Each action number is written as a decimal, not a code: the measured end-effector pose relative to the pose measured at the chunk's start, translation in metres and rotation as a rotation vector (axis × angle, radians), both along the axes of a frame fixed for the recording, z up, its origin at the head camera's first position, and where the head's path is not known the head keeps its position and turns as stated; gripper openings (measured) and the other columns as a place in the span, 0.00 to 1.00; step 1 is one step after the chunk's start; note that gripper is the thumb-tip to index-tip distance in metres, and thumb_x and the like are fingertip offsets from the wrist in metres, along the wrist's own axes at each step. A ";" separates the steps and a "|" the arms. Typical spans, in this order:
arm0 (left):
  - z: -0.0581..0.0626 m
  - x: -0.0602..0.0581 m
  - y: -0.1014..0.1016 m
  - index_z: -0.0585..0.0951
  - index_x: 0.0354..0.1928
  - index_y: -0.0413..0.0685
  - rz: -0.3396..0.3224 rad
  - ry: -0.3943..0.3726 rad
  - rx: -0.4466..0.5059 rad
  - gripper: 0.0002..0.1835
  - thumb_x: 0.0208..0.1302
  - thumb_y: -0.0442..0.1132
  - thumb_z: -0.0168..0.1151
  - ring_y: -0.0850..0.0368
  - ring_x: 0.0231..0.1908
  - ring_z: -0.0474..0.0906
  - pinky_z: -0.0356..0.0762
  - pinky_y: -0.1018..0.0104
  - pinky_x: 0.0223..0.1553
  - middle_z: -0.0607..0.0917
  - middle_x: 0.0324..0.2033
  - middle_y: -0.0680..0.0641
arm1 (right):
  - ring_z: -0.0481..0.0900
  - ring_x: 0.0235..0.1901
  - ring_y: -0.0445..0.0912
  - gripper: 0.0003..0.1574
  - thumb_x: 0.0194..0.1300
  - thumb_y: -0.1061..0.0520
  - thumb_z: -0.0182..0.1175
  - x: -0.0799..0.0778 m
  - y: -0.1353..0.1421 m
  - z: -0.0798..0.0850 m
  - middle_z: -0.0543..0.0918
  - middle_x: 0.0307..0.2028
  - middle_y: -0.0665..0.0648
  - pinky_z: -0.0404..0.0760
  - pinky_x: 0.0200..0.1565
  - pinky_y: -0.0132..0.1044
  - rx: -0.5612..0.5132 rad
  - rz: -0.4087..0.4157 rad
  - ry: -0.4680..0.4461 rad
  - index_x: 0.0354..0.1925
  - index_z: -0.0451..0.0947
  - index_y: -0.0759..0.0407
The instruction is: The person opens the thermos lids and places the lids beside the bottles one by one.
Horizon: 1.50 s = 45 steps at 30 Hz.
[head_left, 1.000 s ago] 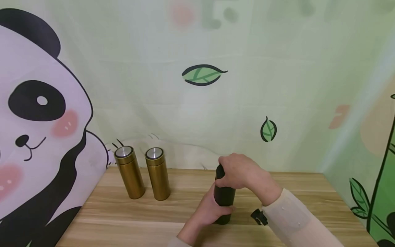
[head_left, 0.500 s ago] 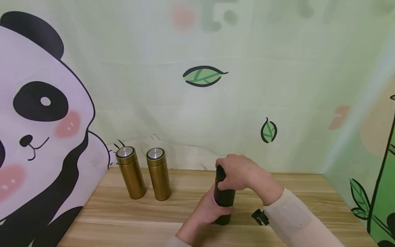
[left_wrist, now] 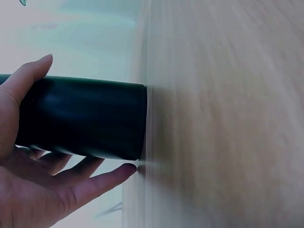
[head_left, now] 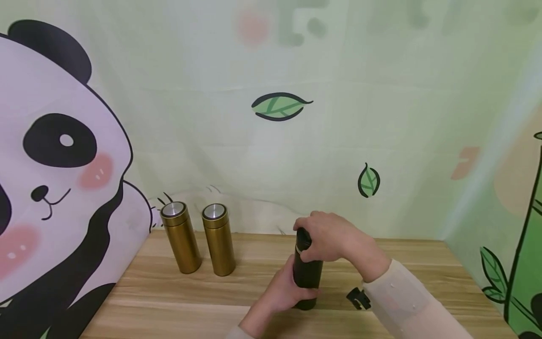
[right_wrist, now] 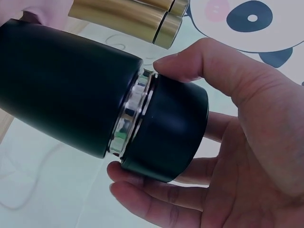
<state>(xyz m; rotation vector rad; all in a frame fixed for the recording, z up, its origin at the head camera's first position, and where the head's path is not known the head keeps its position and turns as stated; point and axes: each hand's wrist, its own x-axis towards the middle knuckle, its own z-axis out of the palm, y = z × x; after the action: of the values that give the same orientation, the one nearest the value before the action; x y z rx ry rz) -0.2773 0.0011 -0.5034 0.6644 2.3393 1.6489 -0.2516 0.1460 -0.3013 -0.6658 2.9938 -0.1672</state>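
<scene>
We see two gold flasks (head_left: 219, 247) upright on counter (head_left: 415, 268), left of black vacuum flask (head_left: 307, 272), well apart. Panda-print backdrop (head_left: 203, 117) behind. Black clip (head_left: 359, 298) beside right cuff (head_left: 387, 282). Black vacuum flask upright on counter: left hand (head_left: 284, 288) gripping body, right hand (head_left: 332, 235) gripping black lid (right_wrist: 171, 126), silver neck band (right_wrist: 130, 114) between. Left fingers mostly hidden in head view; left wrist view cuts off lid. We can't tell if lid is free.

This looks like a staged tabletop set. A creased, panda-printed backdrop (head_left: 203, 127) rises behind the wooden table's (head_left: 161, 301) far edge.
</scene>
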 end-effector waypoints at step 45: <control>-0.004 0.013 -0.002 0.73 0.60 0.52 0.139 0.054 -0.184 0.40 0.46 0.47 0.86 0.51 0.52 0.82 0.78 0.43 0.55 0.84 0.52 0.50 | 0.80 0.42 0.46 0.36 0.60 0.40 0.73 0.004 0.038 0.014 0.83 0.46 0.51 0.81 0.41 0.40 -0.193 0.007 0.013 0.62 0.77 0.50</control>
<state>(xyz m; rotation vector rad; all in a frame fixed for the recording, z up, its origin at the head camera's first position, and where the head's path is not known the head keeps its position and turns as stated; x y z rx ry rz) -0.2641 -0.0005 -0.5073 0.5272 2.5891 1.4598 -0.2475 0.1842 -0.2874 -0.6965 3.0130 -0.4578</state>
